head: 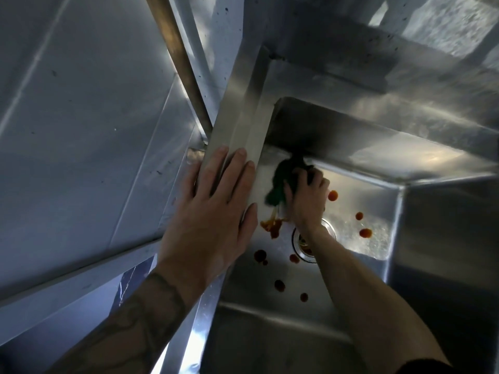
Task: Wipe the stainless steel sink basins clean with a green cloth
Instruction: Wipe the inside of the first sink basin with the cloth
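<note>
Brownish pipe (181,63) beside steel wall panel (81,103)

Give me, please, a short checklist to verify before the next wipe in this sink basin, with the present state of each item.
1. Right hand grips the green cloth: ok.
2. Left hand rests flat on the sink rim, as a brace: ok.
3. Basin floor free of red spots: not ok, several lie scattered.
4. Orange smear beside the cloth wiped away: not ok.
5. Drain unblocked: cannot tell, the right forearm covers part of it.
6. Cloth clean enough: cannot tell.
</note>
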Tool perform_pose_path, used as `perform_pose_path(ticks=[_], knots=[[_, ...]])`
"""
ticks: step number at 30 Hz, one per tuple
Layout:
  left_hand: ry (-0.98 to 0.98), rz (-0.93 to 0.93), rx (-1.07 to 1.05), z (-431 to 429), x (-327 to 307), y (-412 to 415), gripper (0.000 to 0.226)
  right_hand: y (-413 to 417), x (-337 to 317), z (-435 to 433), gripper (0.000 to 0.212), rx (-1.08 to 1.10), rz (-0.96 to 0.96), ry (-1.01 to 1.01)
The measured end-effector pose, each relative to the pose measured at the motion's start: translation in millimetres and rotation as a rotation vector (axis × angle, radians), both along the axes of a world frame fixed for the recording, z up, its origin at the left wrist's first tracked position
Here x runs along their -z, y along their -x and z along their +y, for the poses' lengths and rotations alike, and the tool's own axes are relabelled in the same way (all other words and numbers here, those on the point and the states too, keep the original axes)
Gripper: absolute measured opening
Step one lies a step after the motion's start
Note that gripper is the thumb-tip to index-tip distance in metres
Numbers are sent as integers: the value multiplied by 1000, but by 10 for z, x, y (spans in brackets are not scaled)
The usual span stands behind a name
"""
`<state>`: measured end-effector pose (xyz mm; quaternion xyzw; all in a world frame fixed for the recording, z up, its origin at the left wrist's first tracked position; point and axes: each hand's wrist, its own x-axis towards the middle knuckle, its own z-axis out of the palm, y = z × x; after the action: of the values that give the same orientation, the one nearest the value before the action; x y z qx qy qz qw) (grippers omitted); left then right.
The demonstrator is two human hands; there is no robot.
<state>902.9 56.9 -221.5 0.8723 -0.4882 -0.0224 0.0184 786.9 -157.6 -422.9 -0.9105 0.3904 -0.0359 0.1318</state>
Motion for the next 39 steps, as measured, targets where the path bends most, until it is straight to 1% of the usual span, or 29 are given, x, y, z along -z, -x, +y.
perform_pose_path(ticks=[1,2,3,4,6,7,8,10,12,13,14,15,16,18,19,20,21,24,25,26,27,29,30,31,32,33,36,38,39], knots=[[4,-4,-3,1,5,0,63,-131,-15,32,45,118,-8,-2],[13,-5,-4,1,3,4,62,-219,-48,116,44,160,-22,0],[22,-6,-5,4,0,7,61,-238,-73,231,43,126,-42,0],[25,-6,-6,9,-5,8,60,-176,-69,355,42,17,-51,2],[23,1,-10,10,-11,8,61,125,-59,518,39,-301,-33,-20],[21,6,-8,12,-14,3,62,273,-44,494,38,-413,-9,-36],[17,12,-9,14,-18,4,62,345,-20,407,37,-449,7,-41],[17,11,-10,7,-10,-1,62,245,-7,218,37,-305,-3,-20],[21,5,-10,9,-1,-2,62,-66,-21,134,40,-17,-27,-10],[24,1,-11,8,7,-4,61,-209,-43,160,42,79,-38,-18],[26,-3,-11,8,10,-3,61,-289,-66,243,42,112,-50,-20],[30,-4,-10,12,8,-1,61,-285,-74,357,42,76,-54,-19],[33,-2,-13,13,6,1,61,-202,-79,474,40,-33,-51,-17],[41,-3,-15,15,1,-8,61,115,-73,560,38,-350,-33,-33],[39,-2,-13,20,-4,-6,61,248,-61,474,37,-457,-6,-44],[37,0,-11,21,-2,-9,62,296,-30,337,37,-476,8,-33],[36,1,-9,21,4,-12,62,269,-12,199,37,-419,12,-18],[28,-4,-1,21,14,-17,62,-106,4,19,40,8,-11,-6],[32,-8,-4,16,17,-17,61,-205,-13,82,41,77,-17,-2],[37,-5,-6,15,14,-12,61,-230,-38,204,40,72,-27,-4],[41,0,-7,14,6,-5,61,-168,-38,345,39,-10,-33,-8],[42,0,-10,6,1,-4,61,131,-48,542,38,-347,-33,-35],[43,0,-9,7,1,-3,61,285,-52,517,38,-500,-17,-55],[48,3,-9,8,0,-4,61,370,-36,410,39,-583,-4,-63],[55,6,-13,4,2,-5,61,374,-19,293,38,-568,6,-55],[62,5,-17,3,9,-6,61,308,-17,192,37,-476,7,-35],[64,-3,-10,5,23,-7,60,-127,-20,118,39,2,-27,2],[58,-3,-9,11,22,-4,60,-239,-58,326,40,86,-45,-13],[53,-1,-9,18,22,-5,60,-173,-66,453,39,34,-54,-22]])
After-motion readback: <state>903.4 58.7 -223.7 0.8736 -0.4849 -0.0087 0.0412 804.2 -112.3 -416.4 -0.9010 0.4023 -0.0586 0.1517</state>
